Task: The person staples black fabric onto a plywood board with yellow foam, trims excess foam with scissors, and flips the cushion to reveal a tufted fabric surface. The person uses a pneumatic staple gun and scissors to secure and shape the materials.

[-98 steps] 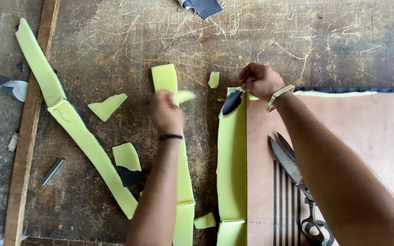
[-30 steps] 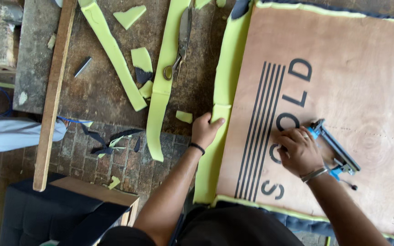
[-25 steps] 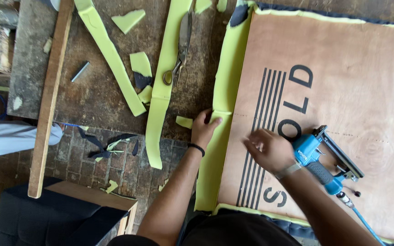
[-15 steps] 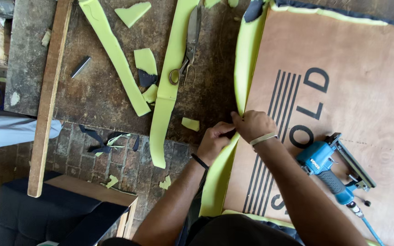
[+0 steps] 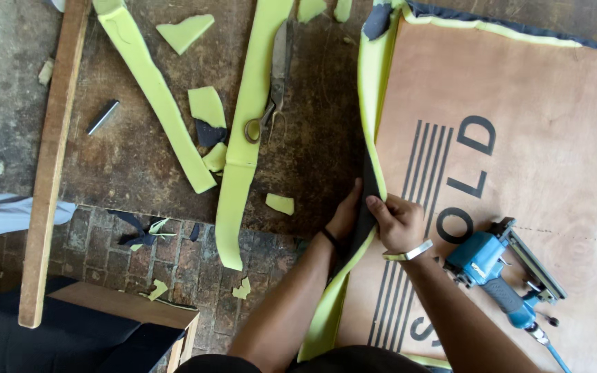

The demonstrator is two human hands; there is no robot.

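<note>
Head view — fingers (image 5: 379,204) pinching dark fabric (image 5: 366,207)

Worn wooden workbench (image 5: 139,166), brick floor (image 5: 195,255)

An upholstery workshop seen from above. A scarred, stained wooden desk (image 5: 139,159) carries long strips and scraps of yellow-green foam (image 5: 153,97), a pair of scissors (image 5: 274,90) and a plywood panel (image 5: 519,173) edged with foam and dark fabric. A blue pneumatic staple gun (image 5: 499,273) lies on the panel. Offcuts litter the brick floor (image 5: 174,255) below.
</note>
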